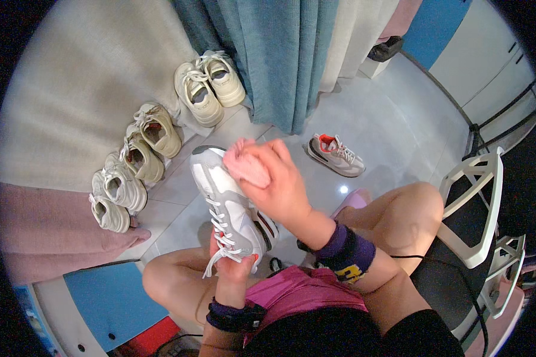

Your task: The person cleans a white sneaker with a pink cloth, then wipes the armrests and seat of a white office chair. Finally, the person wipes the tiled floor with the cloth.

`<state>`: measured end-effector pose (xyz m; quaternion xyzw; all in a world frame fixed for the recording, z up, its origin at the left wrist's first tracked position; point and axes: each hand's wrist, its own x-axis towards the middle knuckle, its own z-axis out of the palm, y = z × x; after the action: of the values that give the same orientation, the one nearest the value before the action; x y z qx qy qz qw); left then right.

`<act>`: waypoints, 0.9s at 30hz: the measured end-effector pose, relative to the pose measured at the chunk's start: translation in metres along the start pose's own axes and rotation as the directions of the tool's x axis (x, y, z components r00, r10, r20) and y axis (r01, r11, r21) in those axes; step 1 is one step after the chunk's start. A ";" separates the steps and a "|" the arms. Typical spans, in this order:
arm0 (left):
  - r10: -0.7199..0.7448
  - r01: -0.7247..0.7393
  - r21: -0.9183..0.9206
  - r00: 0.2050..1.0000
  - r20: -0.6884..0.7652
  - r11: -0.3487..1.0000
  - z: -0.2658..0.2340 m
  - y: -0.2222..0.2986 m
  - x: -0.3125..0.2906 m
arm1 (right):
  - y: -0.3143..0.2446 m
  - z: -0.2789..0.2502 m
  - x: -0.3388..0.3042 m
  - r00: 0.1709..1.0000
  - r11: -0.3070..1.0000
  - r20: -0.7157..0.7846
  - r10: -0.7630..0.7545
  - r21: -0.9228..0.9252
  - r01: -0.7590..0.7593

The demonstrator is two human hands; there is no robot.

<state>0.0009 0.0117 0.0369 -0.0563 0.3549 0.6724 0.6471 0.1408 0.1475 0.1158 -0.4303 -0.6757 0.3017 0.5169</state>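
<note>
At our far left a pink drape (59, 229) hangs below a pale curtain (107, 71), with a blue panel (113, 303) lower down. Along the foot of the fabric we have three pairs of off-white shoes in a slanting row: the nearest pair (125, 187), then the middle pair (159, 134), then the farthest pair (225, 83), which sits beside a teal curtain (280, 65).

In the middle, above our lap, we hold up a grey and white sneaker (235, 208), its toe pointing away from us and its white laces facing up, with loose ends dangling over our hand. Our left hand (237, 268) is closed around the heel end, the thumb on the right side; some of its fingers are hidden by the shoe. A dark wristband (235, 315) circles that wrist.

Just right of the toe, our right hand (283, 184) bunches a pink cloth (247, 169) between thumb and curled fingers. The cloth overlaps the toe's edge in our view, slightly blurred, and we cannot tell how firmly it presses. A purple wristband (345, 253) sits behind this hand.

Farther right, a similar sneaker with a red-orange lining (339, 156) stands alone on the glossy floor (393, 119), beyond a pink slipper (354, 200). A white frame (479, 232) rises at our right.
</note>
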 end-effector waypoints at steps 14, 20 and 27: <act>0.069 -0.071 0.041 0.996 0.050 0.997 -0.045 0.006 0.005 | 0.021 -0.006 -0.052 0.982 0.994 0.157 0.107 -0.033 -0.103; 0.332 -0.285 0.598 0.943 0.034 0.749 -0.070 0.003 0.011 | 0.005 0.012 -0.045 0.988 0.998 0.152 -0.013 -0.065 0.023; 0.467 -0.453 0.766 0.855 0.227 0.457 -0.051 0.018 -0.008 | 0.034 -0.007 -0.108 0.903 0.972 0.396 0.167 -0.217 -0.085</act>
<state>-0.0335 -0.0209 0.0108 0.3311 0.6230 0.5893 0.3935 0.1672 0.0657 0.0417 -0.4484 -0.7663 0.3510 0.2976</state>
